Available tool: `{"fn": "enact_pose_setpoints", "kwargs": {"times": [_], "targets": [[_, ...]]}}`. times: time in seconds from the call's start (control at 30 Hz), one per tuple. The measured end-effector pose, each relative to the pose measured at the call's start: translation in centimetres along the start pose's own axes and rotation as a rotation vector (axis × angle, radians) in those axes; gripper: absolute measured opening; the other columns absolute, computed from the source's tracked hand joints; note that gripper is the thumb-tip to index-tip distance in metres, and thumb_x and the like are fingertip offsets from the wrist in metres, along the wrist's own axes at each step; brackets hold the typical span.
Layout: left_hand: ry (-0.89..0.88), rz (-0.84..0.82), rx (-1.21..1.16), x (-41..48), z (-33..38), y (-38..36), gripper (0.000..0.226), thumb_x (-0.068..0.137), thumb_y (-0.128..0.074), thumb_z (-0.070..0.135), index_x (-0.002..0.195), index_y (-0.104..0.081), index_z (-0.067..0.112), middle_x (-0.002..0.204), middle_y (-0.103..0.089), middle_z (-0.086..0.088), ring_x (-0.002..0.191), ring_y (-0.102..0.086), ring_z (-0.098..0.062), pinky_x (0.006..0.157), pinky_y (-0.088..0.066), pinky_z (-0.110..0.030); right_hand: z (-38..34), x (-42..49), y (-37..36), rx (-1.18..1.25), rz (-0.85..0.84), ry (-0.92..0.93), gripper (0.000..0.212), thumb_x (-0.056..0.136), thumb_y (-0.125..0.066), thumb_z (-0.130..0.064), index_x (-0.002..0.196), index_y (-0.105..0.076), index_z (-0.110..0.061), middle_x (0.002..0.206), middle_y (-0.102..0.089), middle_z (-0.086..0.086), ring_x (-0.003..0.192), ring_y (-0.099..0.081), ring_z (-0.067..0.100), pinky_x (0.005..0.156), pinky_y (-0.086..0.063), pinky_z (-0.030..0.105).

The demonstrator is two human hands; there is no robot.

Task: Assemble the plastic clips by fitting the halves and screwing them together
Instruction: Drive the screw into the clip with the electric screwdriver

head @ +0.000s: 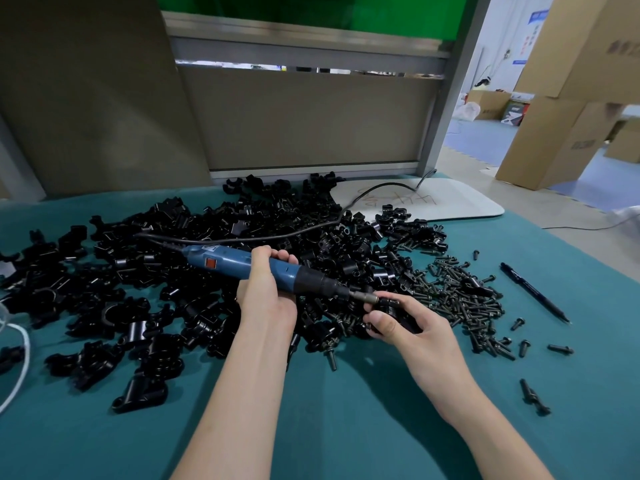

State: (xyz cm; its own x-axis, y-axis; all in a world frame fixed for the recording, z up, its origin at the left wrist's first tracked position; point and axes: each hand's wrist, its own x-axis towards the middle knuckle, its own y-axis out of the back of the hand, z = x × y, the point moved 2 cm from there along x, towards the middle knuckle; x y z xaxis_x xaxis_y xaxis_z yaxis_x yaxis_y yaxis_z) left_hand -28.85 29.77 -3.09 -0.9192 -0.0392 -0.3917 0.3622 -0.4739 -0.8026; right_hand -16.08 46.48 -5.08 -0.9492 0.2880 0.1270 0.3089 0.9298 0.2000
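While loose clip halves [138,289] lie heaped at left, the left hand [266,292] grips the blue screwdriver [242,263], its bit [363,296] aimed into the clip [388,304] pinched steady by the right hand [417,336]; screws [460,292] lie near, likely for reach.

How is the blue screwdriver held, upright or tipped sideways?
Tipped sideways: the left hand grips the blue screwdriver nearly level, tip on the clip in the right hand.

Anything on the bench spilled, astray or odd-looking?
No damage visible. A few black screws lie apart from the screw pile on the teal cloth, near a black pen. The black cord of the blue electric screwdriver trails across the heap of black plastic clip halves.
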Motion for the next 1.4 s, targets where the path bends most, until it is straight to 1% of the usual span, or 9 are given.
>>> {"fn": "enact_pose_setpoints", "kwargs": {"times": [0.3,0.43,0.6,0.73,0.83,0.9,1.0,1.13,1.4], "targets": [[-0.003,-0.015,0.023,-0.4,-0.1,-0.2,0.013,0.087,-0.070,0.005,0.089,-0.057,0.007,0.064,-0.065,-0.002,0.068,-0.064,-0.017,0.068,-0.060,-0.028,-0.2,-0.2,0.0,0.048,0.005,0.020,0.032,0.076,-0.076,-0.054,0.107,-0.073,-0.050,0.100,-0.079,-0.008,0.094,-0.077,0.013,0.103,-0.052,0.041],[-0.019,0.000,0.074,-0.6,0.2,-0.7,0.013,0.087,-0.070,0.004,0.088,-0.058,0.006,0.064,-0.065,-0.002,0.063,-0.065,-0.014,0.069,-0.060,-0.028,-0.5,-0.3,0.1,-0.060,0.050,0.095,0.029,0.076,-0.075,-0.051,0.104,-0.070,-0.058,0.086,-0.073,-0.016,0.065,-0.056,0.005,0.063,-0.044,0.013],[0.066,0.049,0.137,-0.5,1.4,-1.5,0.011,0.089,-0.068,0.004,0.089,-0.056,0.005,0.075,-0.062,-0.004,0.052,-0.062,-0.012,0.056,-0.058,-0.026,-1.4,-1.2,-0.8,-0.189,0.074,0.344,0.036,0.080,-0.071,-0.037,0.113,-0.066,-0.050,0.113,-0.068,-0.023,0.108,-0.065,0.004,0.086,-0.048,0.013],[0.060,0.058,0.123,-0.5,2.5,-1.7,0.011,0.090,-0.068,0.006,0.089,-0.057,0.005,0.073,-0.062,-0.004,0.040,-0.060,-0.010,0.049,-0.056,-0.024,-1.7,-0.9,-1.4,-0.223,0.074,0.435,0.035,0.083,-0.071,-0.029,0.113,-0.066,-0.046,0.119,-0.065,-0.028,0.117,-0.063,0.002,0.097,-0.048,0.015],[0.044,0.061,0.106,-0.6,3.2,-1.7,0.012,0.091,-0.068,0.006,0.092,-0.056,0.006,0.073,-0.061,-0.004,0.042,-0.060,-0.011,0.050,-0.057,-0.025,-1.5,-1.2,-1.2,-0.248,0.072,0.482,0.054,0.085,-0.077,0.002,0.114,-0.065,-0.042,0.122,-0.066,-0.023,0.118,-0.062,-0.003,0.097,-0.048,0.010],[0.038,0.069,0.036,-0.3,4.0,-1.6,0.015,0.091,-0.067,0.006,0.097,-0.054,0.007,0.072,-0.061,-0.003,0.044,-0.060,-0.012,0.053,-0.058,-0.027,-1.3,-1.4,-0.4,-0.206,0.099,0.456,0.053,0.087,-0.076,0.003,0.116,-0.066,-0.041,0.117,-0.069,-0.020,0.111,-0.064,-0.006,0.091,-0.049,0.008],[0.008,0.063,0.001,0.0,4.8,-1.3,0.017,0.092,-0.067,0.006,0.098,-0.052,0.009,0.069,-0.060,-0.002,0.043,-0.060,-0.011,0.054,-0.058,-0.026,-1.6,-1.0,0.7,0.112,0.161,0.220,0.027,0.081,-0.078,-0.034,0.108,-0.075,-0.039,0.108,-0.076,-0.014,0.103,-0.071,0.003,0.086,-0.051,0.009],[-0.049,0.017,0.103,-0.7,3.1,-1.8,0.014,0.091,-0.068,0.006,0.097,-0.055,0.006,0.066,-0.061,-0.001,0.048,-0.060,-0.011,0.057,-0.058,-0.026,-0.6,0.0,0.8,0.666,0.125,-0.097,0.037,0.081,-0.074,-0.021,0.114,-0.074,-0.005,0.109,-0.077,0.018,0.098,-0.076,0.027,0.081,-0.062,0.032],[-0.199,-0.090,0.240,-2.1,0.7,-2.8,0.015,0.090,-0.065,0.008,0.080,-0.054,0.010,0.055,-0.061,0.004,0.050,-0.060,-0.011,0.057,-0.056,-0.027,0.0,0.4,0.6,0.740,0.133,-0.172,0.035,0.080,-0.074,-0.017,0.111,-0.075,-0.001,0.106,-0.077,0.018,0.103,-0.075,0.027,0.079,-0.063,0.034]]}}
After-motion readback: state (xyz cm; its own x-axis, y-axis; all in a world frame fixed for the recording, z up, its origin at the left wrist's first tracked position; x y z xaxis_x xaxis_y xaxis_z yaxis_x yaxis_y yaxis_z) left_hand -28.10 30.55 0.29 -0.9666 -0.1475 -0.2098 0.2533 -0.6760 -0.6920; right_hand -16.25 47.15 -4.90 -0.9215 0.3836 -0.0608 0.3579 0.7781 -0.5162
